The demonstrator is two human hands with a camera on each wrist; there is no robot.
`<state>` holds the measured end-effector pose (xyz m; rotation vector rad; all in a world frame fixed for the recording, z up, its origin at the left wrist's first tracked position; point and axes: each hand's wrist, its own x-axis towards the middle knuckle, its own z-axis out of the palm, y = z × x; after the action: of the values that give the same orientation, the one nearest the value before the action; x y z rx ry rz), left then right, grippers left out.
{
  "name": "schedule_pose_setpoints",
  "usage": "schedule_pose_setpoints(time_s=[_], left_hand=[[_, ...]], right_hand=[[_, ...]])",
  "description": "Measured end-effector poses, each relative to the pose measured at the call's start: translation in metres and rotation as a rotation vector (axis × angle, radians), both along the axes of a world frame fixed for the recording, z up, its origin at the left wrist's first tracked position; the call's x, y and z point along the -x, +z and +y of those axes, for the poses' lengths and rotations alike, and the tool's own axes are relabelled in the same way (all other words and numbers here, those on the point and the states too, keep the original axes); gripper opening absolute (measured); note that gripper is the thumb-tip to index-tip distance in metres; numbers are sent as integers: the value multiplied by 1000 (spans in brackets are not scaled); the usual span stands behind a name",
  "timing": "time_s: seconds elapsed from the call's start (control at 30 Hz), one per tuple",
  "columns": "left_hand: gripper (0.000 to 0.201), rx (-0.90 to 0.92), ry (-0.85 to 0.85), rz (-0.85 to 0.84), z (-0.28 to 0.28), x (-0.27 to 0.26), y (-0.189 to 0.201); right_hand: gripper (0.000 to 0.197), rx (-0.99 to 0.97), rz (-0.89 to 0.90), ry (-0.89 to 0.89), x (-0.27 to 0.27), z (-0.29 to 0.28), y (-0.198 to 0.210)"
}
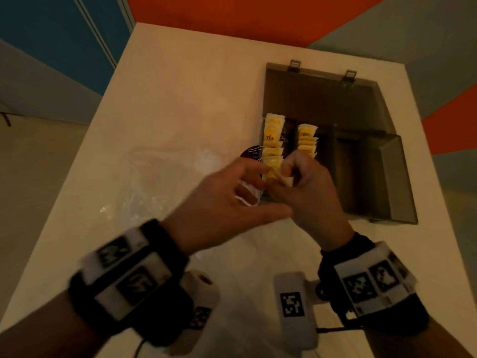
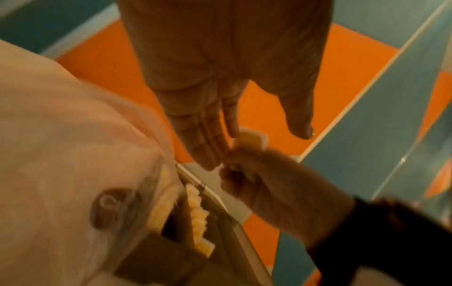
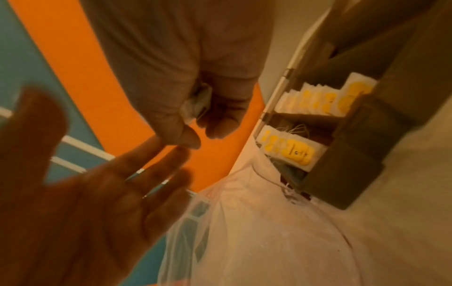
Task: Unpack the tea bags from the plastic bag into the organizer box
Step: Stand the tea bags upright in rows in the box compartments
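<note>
The dark translucent organizer box lies open on the white table, its lid flat behind it. Yellow-and-white tea bags stand in rows in its two left compartments. My right hand hovers over the box's front left corner with its fingers curled around a tea bag, which also shows in the right wrist view. My left hand is right beside it, fingers straight and spread, fingertips touching the right hand and holding nothing. The clear plastic bag lies crumpled left of the box.
A maroon round label on the plastic bag sits against the box's left wall. The box's right compartments hold nothing visible. The table edge runs along the left, above orange and blue flooring.
</note>
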<state>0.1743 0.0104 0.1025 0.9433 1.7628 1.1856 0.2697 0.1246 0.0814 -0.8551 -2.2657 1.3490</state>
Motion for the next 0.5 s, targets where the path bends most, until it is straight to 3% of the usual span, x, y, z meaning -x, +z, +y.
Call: schedule_pose_setpoints(time_s=[0.03,0.13,0.3,0.4,0.5], left_hand=[[45,39,10,1,8,-7,-6],[19,56,185,-123,21,-16,-17],[10,106,270,-198,21,-16,-31],[14,126,226,-5,24,-14,-30],[22,151,94,266,28,-17,-26]], right_hand=[[33,-74,8,17,2,-2,0],[31,-238,25,21,-2,-1,-8],[32,-131,-113,198,-28,3,-18],[36,26,-60,108,-35,12,-11],[38,-43,-170,198,-29,25,-4]])
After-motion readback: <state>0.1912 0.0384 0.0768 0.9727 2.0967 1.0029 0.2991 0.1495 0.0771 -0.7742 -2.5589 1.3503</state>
